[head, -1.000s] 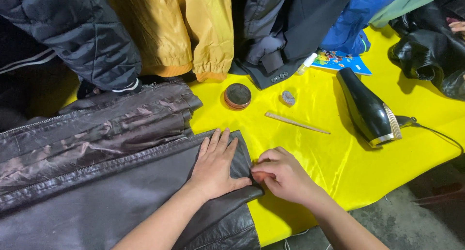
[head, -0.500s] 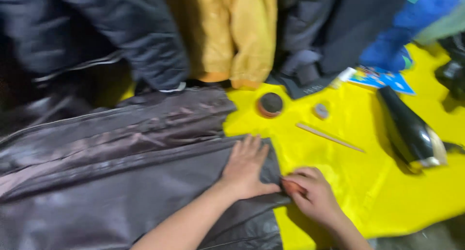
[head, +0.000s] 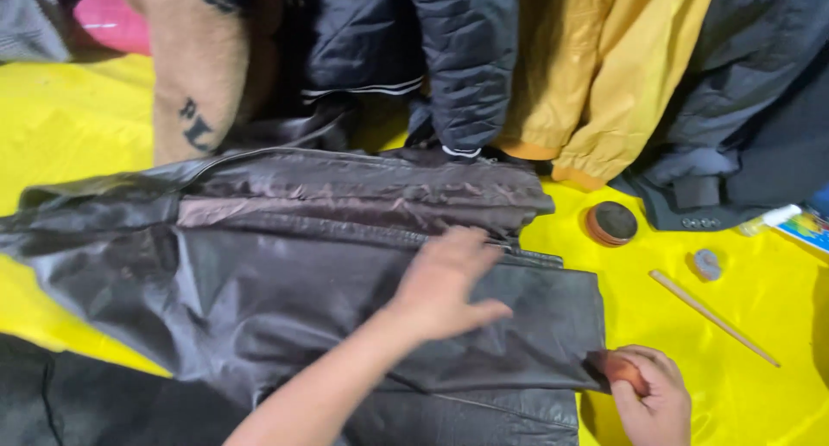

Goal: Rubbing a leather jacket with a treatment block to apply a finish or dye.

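Dark leather jacket (head: pixel 285 273) is spread flat across yellow sheet (head: pixel 78 118). Left hand (head: pixel 445 282) is laid open on it, fingers spread; right hand (head: pixel 652 394) is closed on a small reddish pad at the hem. Hem could be creased if pressure shifts. Round tin (head: pixel 611 222), wooden stick (head: pixel 712 316) noted rightward; hung coats (head: pixel 604 75) behind.

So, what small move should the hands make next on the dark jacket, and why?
Probably rub the reddish pad in the right hand inward along the jacket hem. The pad already touches that lower right corner, and the left hand lies flat on the leather beside it, pinning it down.
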